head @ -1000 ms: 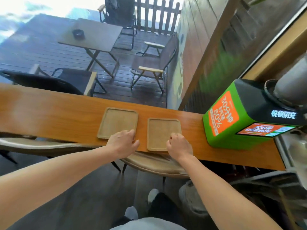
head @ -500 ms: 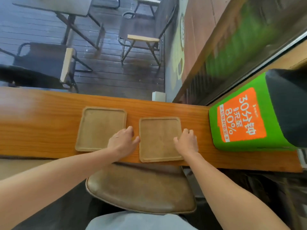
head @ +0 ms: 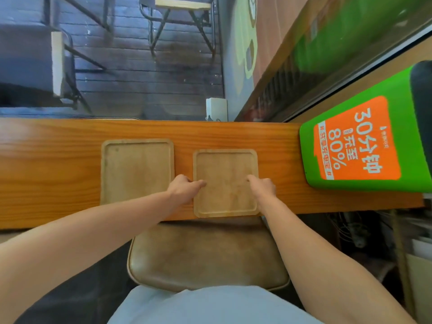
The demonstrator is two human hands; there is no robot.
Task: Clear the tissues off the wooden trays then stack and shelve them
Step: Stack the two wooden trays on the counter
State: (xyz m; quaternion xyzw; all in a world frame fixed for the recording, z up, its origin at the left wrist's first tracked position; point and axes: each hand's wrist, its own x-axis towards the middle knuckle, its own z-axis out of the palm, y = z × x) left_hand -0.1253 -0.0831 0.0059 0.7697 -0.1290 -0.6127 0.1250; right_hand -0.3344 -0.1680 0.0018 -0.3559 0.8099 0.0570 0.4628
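Note:
Two bare wooden trays lie side by side on the wooden counter (head: 46, 160). The left tray (head: 136, 169) is larger and lies flat; no tissue shows on either. My left hand (head: 185, 187) grips the left edge of the right tray (head: 225, 183), thumb over the rim. My right hand (head: 263, 187) grips its right edge, index finger on the inside. The right tray's near edge hangs slightly past the counter's front edge.
A green and orange charging kiosk (head: 364, 141) stands on the counter's right end. A brown cushioned stool (head: 205, 256) sits below the counter in front of me. A small white box (head: 216, 109) stands behind the counter; outdoor chairs lie beyond the window.
Both hands have closed in on the right tray's two side edges; the left hand left the gap between the trays. The camera has tilted further down over the counter.

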